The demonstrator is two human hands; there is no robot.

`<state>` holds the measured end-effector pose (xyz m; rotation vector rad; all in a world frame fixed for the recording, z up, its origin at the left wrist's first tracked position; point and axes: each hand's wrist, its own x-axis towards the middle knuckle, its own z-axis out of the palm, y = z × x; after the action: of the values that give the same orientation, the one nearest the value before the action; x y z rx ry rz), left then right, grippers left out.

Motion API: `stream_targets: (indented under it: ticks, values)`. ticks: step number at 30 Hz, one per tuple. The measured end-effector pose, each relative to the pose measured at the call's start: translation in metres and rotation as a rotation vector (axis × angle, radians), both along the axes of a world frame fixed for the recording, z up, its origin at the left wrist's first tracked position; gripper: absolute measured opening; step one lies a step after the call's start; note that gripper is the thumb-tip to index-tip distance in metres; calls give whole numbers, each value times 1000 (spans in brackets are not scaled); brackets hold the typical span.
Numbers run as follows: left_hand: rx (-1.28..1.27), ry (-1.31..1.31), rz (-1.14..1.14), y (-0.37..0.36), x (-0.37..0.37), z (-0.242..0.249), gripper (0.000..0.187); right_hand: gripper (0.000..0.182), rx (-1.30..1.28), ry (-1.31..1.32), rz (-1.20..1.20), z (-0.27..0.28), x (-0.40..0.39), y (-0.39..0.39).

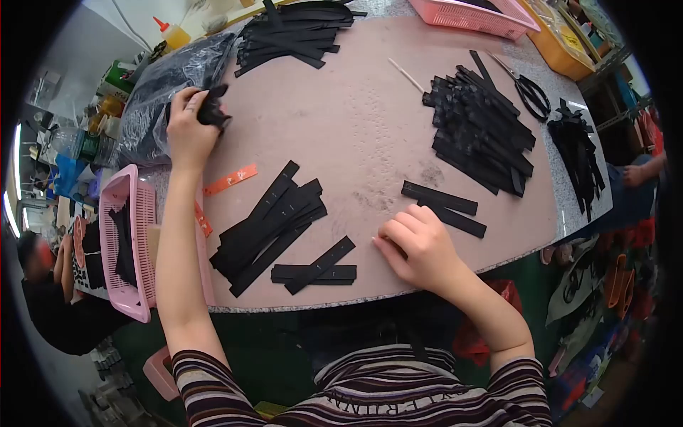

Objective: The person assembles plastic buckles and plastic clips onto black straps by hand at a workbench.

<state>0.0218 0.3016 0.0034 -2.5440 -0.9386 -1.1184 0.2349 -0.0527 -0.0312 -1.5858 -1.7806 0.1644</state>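
Note:
At the table's left side my left hand [191,132] is closed around a small black object [213,108], beside a plastic-wrapped dark bundle [153,92]. My right hand [416,245] rests near the front edge with curled fingers; whether they hold anything is hidden. Just above it lie two black strips [448,201]. Between my hands are a pile of black strips [274,220] and a few crossed strips [316,272]. Orange strips [231,179] lie by my left forearm. On the right is a larger heap of black pieces [480,128].
Black-handled scissors [532,98] lie at the right, near another black bunch [578,160]. More strips [292,35] are at the back, beside a pink basket [477,20]. Another pink basket [147,242] stands left. People are partly visible at both sides.

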Motion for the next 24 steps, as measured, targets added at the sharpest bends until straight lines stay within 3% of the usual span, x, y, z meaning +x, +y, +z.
stream_targets:
  ticks: [1, 3, 5, 9, 11, 13, 14, 15, 17, 20, 23, 24]
  values:
    - [-204, -5, -58, -11, 9, 0, 29, 15, -2, 0, -2, 0, -1, 0]
    - [-137, 23, -186, -34, 38, -3, 27, 15, 2, -9, -7, 1, -1, 1]
    - [-349, -45, -278, -57, 67, -8, 28, 15, 4, -16, -12, 0, -2, 1]
    - [-423, -42, -449, -79, 100, -19, 32, 15, 16, -3, -11, 0, -1, 2]
    - [-883, -174, -517, -83, 104, -20, 51, 15, 14, 9, -14, 0, -2, 0]
    - [-1188, -340, -611, -83, 97, -7, 66, 14, 22, 5, -15, 1, -1, -1]
    - [-1146, -391, -646, -73, 87, -8, 72, 14, 24, 8, -5, 0, -1, -1]
    - [-1179, -496, -579, -73, 76, 1, 65, 14, 11, 10, -4, -1, -2, -2]
    - [-1040, -359, -368, -57, 38, 13, 52, 13, 5, 11, -10, 0, 0, -5]
    - [-469, 228, 68, -45, -16, 1, 43, 13, 3, -9, -9, 2, 0, -4]
    - [-694, 245, 151, -62, -20, -6, 48, 13, 4, -43, -5, 0, -3, -2]
    - [-605, 226, 91, -61, -20, -14, 48, 13, 5, -58, -4, -1, -4, -2]
